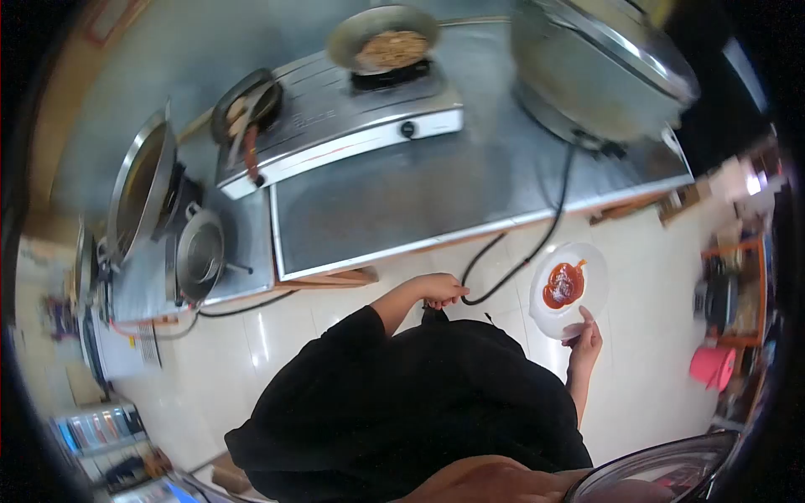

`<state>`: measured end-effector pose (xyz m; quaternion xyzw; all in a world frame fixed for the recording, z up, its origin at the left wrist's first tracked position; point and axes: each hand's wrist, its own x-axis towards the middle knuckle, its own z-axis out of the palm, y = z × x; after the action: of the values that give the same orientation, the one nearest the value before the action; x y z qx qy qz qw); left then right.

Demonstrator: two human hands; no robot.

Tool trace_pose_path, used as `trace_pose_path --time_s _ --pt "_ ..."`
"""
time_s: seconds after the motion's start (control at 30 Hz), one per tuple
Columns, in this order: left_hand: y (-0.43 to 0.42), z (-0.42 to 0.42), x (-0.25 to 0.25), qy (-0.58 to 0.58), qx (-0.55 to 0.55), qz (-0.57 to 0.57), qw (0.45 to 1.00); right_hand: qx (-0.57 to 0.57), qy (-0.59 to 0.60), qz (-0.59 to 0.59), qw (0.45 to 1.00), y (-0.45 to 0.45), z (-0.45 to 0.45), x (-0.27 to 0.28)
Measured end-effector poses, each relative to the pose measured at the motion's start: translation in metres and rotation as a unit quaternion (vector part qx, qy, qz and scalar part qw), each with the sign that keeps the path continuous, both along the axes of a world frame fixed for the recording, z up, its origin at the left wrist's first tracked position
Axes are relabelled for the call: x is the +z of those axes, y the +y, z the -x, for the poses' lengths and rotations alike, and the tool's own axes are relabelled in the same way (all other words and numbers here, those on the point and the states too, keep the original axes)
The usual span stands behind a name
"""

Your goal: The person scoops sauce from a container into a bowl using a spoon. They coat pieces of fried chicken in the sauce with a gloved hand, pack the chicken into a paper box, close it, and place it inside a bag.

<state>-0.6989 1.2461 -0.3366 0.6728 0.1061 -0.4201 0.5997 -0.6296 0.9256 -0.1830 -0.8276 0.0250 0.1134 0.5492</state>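
My right hand (587, 337) grips the near rim of a white plate (594, 293), thumb on top and fingers underneath. On the plate lies a pool of thick red sauce (563, 287), with a smear running toward the upper right rim. My left hand (443, 290) is closed in front of my body, its fingers curled. A small dark piece shows just under it, and I cannot make out what is inside the fingers. Close to that hand a black hose (541, 245) loops down from the counter.
Ahead, a metal counter (377, 197) carries a gas stove (344, 142). On the stove sit a wok (342, 40) with brown food and a smaller pan (220, 117) with utensils. A large pot (579, 88) stands right, a strainer (201, 251) left. A pink bucket (711, 367) is far right.
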Motion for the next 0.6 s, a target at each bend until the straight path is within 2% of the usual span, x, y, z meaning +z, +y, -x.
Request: trace_pose_path --time_s 0.1,0.13,0.2,0.23,0.27,0.33,0.37,0.4,0.43,0.5,0.6 --pt "-0.049 -0.02 -0.031 -0.008 -0.034 -0.002 0.999 -0.055 -0.021 -0.004 0.998 -0.063 0.02 0.013" --pt "-0.055 -0.022 -0.058 0.047 0.001 0.011 0.999 -0.072 -0.029 -0.008 0.997 -0.082 0.028 0.014" --pt "-0.088 -0.028 -0.097 -0.006 -0.008 -0.049 0.999 -0.139 -0.047 -0.017 0.989 -0.161 0.061 0.022" --pt "-0.116 -0.042 -0.121 -0.102 -0.144 -0.136 0.975 -0.181 -0.05 -0.005 0.982 -0.216 0.079 0.031" --pt "-0.143 -0.046 -0.162 -0.257 -0.255 -0.252 0.897 -0.223 -0.051 0.007 0.973 -0.266 0.088 0.041" --pt "-0.16 -0.052 -0.192 -0.328 -0.359 -0.307 0.818 -0.328 -0.061 0.014 0.943 -0.325 0.105 0.053" --pt "-0.161 -0.058 -0.19 -0.268 -0.349 -0.287 0.851 -0.363 -0.061 0.003 0.93 -0.348 0.105 0.05" --pt "-0.168 -0.073 -0.18 -0.158 -0.296 -0.263 0.905 -0.379 -0.064 0.028 0.923 -0.367 0.101 0.051" --pt "-0.176 -0.091 -0.165 -0.092 -0.26 -0.263 0.924 -0.395 -0.064 0.053 0.915 -0.382 0.093 0.055" --pt "-0.188 -0.116 -0.152 -0.039 -0.249 -0.283 0.925 -0.43 -0.062 -0.01 0.901 -0.4 0.072 0.069" --pt "-0.238 -0.174 -0.129 -0.03 -0.31 -0.316 0.896 -0.441 -0.081 -0.056 0.892 -0.445 0.044 0.067"
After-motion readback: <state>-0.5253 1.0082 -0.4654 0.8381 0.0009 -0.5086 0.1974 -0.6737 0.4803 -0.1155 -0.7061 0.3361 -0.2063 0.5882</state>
